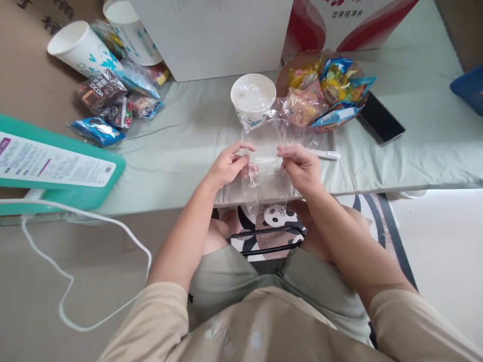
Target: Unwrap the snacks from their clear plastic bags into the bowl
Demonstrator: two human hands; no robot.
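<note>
A clear plastic bag (267, 173) is stretched between my two hands above the front edge of the cloth-covered table. My left hand (232, 163) has its thumb and fingers bent around the bag's left side. On the other side, my right hand (302, 168) pinches the bag between thumb and forefinger. Just beyond the bag stands a white paper cup (253, 98) with clear plastic inside it. Right of the cup is a brownish bowl (332, 125) heaped with wrapped snacks (334, 90). A white pen-like stick (325, 154) lies partly behind my right hand.
A black phone (382, 118) lies beside the bowl. More paper cups (85, 50) and snack packets (101, 90) crowd the left back. A green container (85, 193) and white cable (68, 274) are at left; boxes (222, 37) line the back.
</note>
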